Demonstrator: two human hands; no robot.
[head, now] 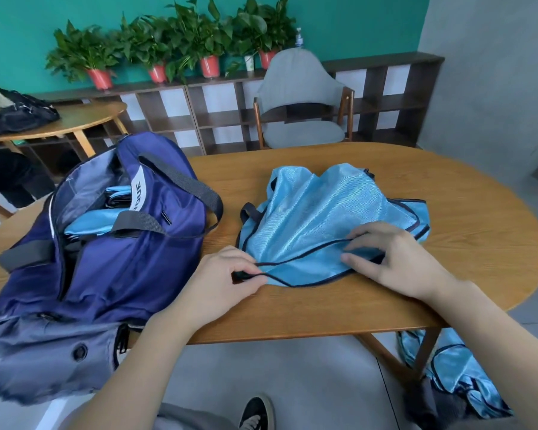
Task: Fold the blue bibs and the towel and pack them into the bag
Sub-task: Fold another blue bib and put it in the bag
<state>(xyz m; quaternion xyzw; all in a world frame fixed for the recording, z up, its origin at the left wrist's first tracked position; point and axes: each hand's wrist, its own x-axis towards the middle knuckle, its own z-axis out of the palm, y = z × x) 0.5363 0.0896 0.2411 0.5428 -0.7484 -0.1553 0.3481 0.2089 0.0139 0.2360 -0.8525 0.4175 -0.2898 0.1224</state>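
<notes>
Bib (317, 212) hem pinched between left hand (227, 280) and right hand (395, 259)

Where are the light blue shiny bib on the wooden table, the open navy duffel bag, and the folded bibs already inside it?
light blue bib (320, 209): head view, middle of the fabric.
navy duffel bag (131, 262): head view, near side panel.
folded bibs (90, 223): head view, top fold inside the opening.
</notes>
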